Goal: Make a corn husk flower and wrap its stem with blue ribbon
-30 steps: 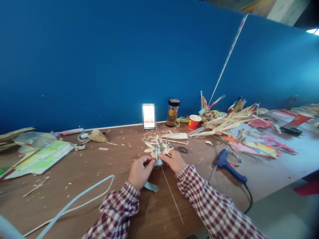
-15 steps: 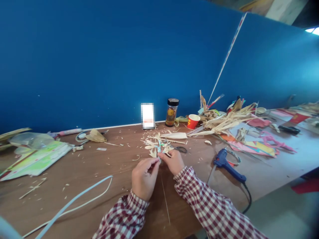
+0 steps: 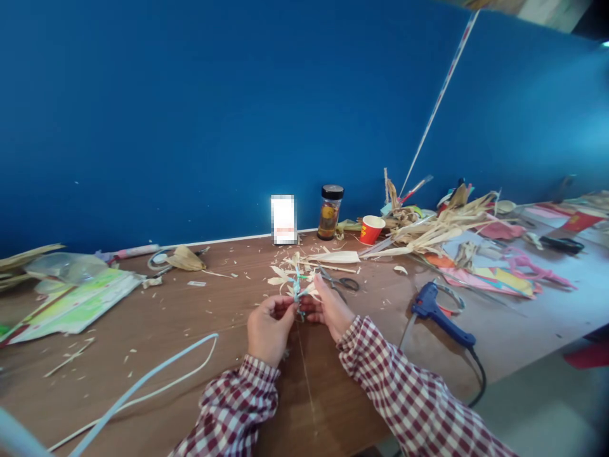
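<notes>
Both hands, left hand (image 3: pixel 267 327) and right hand (image 3: pixel 329 308), pinch the husk flower (image 3: pixel 294 282) at its base, just above the counter (image 3: pixel 190 343). Petals are already bound on with blue tape (image 3: pixel 297 293). The stick (image 3: pixel 304 374) below is bare (wrapping looks partly done). Scissors (image 3: pixel 343 282) and glue gun (image 3: pixel 440 314) lie near.

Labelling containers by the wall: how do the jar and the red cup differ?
The jar is taller, see-through with amber contents, and closed by a black lid; the red cup is shorter, opaque and open-topped. Both stand upright on the wooden table.
</notes>
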A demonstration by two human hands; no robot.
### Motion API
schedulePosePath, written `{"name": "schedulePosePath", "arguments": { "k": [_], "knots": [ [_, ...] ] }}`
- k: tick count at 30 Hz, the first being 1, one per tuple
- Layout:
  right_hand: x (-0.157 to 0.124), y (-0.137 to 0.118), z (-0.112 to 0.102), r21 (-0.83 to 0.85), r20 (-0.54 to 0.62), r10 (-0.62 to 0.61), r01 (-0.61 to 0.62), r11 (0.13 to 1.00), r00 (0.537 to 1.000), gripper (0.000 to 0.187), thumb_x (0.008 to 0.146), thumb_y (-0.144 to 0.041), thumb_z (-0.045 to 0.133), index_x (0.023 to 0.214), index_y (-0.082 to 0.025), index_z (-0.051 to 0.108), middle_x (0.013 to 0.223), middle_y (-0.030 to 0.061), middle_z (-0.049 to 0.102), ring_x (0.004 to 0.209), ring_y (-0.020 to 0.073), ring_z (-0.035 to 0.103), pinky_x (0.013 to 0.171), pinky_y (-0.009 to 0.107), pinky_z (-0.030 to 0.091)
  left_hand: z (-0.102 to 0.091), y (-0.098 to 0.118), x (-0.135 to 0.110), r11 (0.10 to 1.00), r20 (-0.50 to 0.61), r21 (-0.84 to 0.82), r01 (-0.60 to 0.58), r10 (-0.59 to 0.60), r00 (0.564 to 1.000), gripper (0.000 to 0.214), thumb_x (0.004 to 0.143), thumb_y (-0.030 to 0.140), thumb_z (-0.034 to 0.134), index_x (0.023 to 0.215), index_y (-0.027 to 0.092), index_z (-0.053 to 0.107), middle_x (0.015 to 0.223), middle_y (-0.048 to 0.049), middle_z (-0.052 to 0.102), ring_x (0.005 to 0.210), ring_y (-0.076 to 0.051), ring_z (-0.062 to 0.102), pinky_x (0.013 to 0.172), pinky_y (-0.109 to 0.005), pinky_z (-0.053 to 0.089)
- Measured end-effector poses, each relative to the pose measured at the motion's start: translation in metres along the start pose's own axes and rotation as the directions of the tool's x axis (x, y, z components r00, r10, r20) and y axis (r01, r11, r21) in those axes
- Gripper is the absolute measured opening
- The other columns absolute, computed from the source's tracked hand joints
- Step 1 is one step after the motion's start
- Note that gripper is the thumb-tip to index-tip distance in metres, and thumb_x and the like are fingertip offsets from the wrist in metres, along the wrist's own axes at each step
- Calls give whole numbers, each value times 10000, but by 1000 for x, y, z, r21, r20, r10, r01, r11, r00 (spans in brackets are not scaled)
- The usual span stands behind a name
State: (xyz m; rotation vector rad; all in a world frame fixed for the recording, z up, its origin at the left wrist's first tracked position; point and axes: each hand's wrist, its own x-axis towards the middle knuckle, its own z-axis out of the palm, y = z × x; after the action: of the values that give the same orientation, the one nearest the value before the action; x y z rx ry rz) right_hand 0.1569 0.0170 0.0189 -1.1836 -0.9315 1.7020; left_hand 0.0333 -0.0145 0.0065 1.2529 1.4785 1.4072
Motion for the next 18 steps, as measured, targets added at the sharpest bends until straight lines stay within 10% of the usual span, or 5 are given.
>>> {"name": "schedulePosePath", "arguments": {
  "k": [6,18],
  "knots": [
    [2,1,-2,-76,-9,-189,187,979,982,474,724,-580,505,794,-139,661,706,61,633,580,109,535,420,176,327,0,-6,6,977,-15,-197,79,-83,996,270,599,276,704,803,133,600,684,-26,658,640,-125,611,603,-215,485],
    [6,3,-4,11,-40,-197,197,980,980,540,725,-633,443,881,-152,630,767,67,626,593,124,560,401,182,345,-5,5,11,862,97,-399,313,-300,949,408,558,218,746,894,113,540,663,-28,655,565,-98,602,547,-196,492]
  ]
}}
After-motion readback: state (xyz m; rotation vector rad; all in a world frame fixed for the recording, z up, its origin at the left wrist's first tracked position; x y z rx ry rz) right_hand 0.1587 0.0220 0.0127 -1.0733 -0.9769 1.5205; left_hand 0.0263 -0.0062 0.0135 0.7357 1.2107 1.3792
